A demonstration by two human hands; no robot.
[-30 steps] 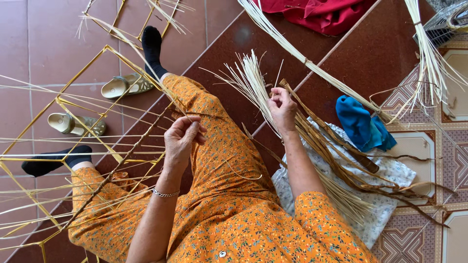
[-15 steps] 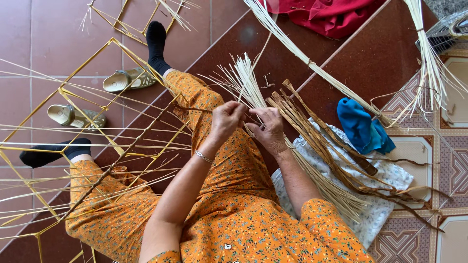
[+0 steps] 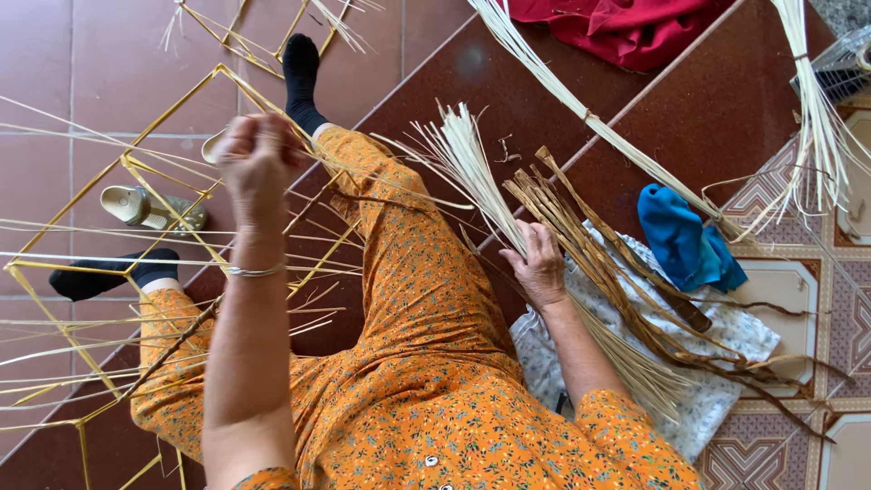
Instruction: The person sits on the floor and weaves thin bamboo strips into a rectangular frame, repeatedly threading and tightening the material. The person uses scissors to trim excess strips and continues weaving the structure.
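Note:
I sit on the floor in an orange flowered dress point(image 3: 426, 363) with legs spread. My left hand point(image 3: 257, 161) is raised to the left, fist closed around a thin pale strip pulled out across my knee. My right hand point(image 3: 541, 265) rests on a fanned bundle of pale straw strips point(image 3: 472, 168) lying beside my right thigh. Next to that bundle lies a bundle of darker brown strips point(image 3: 617, 272) on a white patterned cloth point(image 3: 726, 363). A yellow woven frame of thin strips point(image 3: 118, 254) spreads over my left leg.
A blue cloth point(image 3: 685, 240) lies on the white cloth. A red cloth point(image 3: 626, 27) sits at the top. Long tied bundles of pale strips point(image 3: 590, 118) cross the brown tiled floor, more hanging at the right point(image 3: 812, 109). A sandal point(image 3: 145, 207) lies near my sock point(image 3: 100, 277).
My left hand has swung from beside my right hand out to the left and up, drawing a strip with it. My right hand has dropped onto the pale bundle.

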